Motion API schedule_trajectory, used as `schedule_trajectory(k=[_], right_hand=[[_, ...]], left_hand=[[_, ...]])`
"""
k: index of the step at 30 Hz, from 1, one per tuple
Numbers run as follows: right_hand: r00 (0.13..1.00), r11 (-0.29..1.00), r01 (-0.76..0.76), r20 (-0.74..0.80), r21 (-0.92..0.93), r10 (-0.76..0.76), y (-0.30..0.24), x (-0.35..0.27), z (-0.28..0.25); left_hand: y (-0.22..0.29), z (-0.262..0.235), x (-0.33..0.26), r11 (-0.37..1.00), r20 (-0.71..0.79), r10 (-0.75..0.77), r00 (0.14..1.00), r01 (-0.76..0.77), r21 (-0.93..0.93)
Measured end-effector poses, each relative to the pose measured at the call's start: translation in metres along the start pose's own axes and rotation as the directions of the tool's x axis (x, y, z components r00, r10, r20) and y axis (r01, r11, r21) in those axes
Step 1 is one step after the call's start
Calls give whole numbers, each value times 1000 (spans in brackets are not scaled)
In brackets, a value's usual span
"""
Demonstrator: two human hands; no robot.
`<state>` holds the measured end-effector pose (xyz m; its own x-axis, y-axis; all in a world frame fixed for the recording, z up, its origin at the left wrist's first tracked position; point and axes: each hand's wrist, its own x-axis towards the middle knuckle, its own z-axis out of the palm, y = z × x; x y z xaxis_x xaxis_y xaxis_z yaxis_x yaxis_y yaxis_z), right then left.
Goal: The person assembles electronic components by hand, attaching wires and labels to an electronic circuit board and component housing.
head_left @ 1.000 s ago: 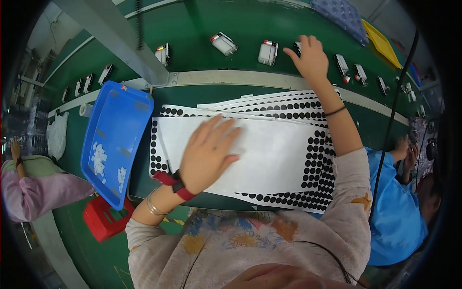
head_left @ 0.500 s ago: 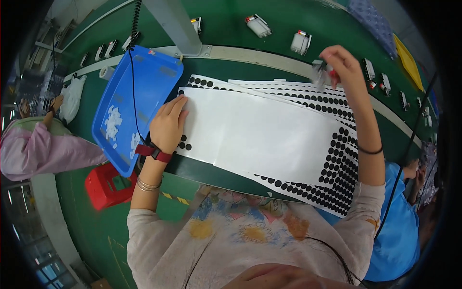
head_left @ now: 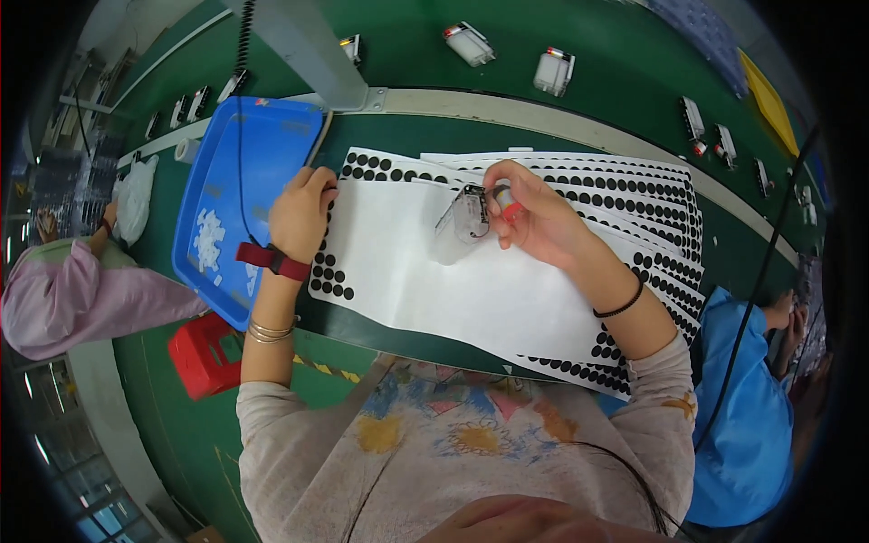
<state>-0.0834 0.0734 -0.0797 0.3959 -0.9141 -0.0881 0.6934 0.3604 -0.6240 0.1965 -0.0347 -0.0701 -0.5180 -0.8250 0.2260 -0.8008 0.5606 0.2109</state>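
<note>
My right hand (head_left: pixel 541 215) grips a small clear-and-white plastic device (head_left: pixel 463 222) with a black strip and a red part at its end, held above the sheets. My left hand (head_left: pixel 300 217) has its fingers curled and pressed together at the left edge of a white sheet (head_left: pixel 425 290), beside a column of round black stickers (head_left: pixel 330 276). Whatever those fingertips pinch is hidden. Under the top sheet, more sheets of round black stickers (head_left: pixel 625 195) lie fanned out to the right. A plain white backing covers most of the top sheet's middle.
A blue tray (head_left: pixel 204 172) with small white pieces (head_left: pixel 209 237) stands at left. Beyond a metal rail (head_left: pixel 489 104), similar devices (head_left: pixel 554 72) lie on the green conveyor. A post (head_left: pixel 312 50) and hanging cable are ahead. Co-workers sit on both sides; a red stool (head_left: pixel 204 357) stands lower left.
My right hand has come from the conveyor side toward the middle of the sheets, bringing the device. My left hand's fingers have curled in at the sheet's edge. Devices on the conveyor have shifted left.
</note>
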Motion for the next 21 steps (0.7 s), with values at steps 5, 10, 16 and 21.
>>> schedule_trajectory(k=[5,10,16,21], right_hand=[[992,978,-4,123,207,-22,4,-1,-20],[991,988,120,-72,98,-113,7,-1,-5],[907,828,286,-143,-482,-397,2,-6,8],[856,737,374,-97,-564,-508,2,-5,0]], left_hand=[[-2,-7,4,988,117,4,993,14,-153],[5,-2,-4,995,3,-24,1000,24,-95],[3,-7,-7,997,20,24,1000,-22,-74],[-3,-11,-19,992,-128,124,984,-123,17]])
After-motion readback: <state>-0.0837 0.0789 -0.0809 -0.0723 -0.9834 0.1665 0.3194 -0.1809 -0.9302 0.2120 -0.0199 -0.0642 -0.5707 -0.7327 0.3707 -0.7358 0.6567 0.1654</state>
